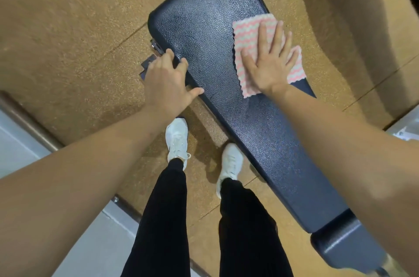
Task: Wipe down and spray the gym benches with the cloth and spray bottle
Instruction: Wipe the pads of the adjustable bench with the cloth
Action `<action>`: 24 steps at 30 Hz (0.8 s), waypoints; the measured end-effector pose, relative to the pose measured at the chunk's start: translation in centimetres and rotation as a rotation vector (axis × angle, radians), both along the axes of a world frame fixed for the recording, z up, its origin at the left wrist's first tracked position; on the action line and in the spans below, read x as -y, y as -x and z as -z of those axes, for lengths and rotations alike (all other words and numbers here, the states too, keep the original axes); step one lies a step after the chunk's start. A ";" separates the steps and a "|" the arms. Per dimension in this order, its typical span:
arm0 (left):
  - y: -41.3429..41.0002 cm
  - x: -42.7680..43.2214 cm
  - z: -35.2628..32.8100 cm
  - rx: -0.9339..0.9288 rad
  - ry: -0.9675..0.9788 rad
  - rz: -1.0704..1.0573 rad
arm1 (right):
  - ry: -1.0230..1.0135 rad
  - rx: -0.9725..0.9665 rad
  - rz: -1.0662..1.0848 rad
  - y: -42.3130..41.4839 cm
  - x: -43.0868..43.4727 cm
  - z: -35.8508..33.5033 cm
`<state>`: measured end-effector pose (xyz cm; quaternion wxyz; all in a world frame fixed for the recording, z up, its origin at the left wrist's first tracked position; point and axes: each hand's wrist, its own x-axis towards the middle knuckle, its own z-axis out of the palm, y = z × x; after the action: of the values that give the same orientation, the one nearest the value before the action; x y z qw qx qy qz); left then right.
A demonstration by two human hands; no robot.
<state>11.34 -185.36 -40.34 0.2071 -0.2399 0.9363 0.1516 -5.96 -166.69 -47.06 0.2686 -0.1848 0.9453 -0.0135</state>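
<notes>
There is one gym bench (pixel 226 54), made up of two dark padded sections: one long pad (pixel 260 140) and one shorter pad (pixel 344 247) at its near end. One pink-and-white zigzag cloth (pixel 251 27) shows, and two bare hands, the left hand (pixel 167 86) and the right hand (pixel 269 61). On the floor (pixel 68 38) stand two white sneakers, one (pixel 176 138) beside the other (pixel 230 163), below two black trouser legs (pixel 163 220).
</notes>
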 end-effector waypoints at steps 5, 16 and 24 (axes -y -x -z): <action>-0.1 0.4 0.7 -0.012 -0.032 -0.025 | -0.011 -0.011 -0.027 0.0 0.1 -0.1; -0.7 1.0 1.8 -0.004 -0.068 -0.011 | 0.113 -0.098 -0.573 -9.6 3.0 1.3; -1.1 2.8 1.0 -0.157 -0.189 -0.201 | 0.135 -0.089 -0.675 -2.9 2.4 1.2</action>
<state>12.42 -188.20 -41.32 0.1386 -0.2994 0.9024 0.2773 -3.10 -169.11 -48.28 0.2038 -0.5048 0.8386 0.0216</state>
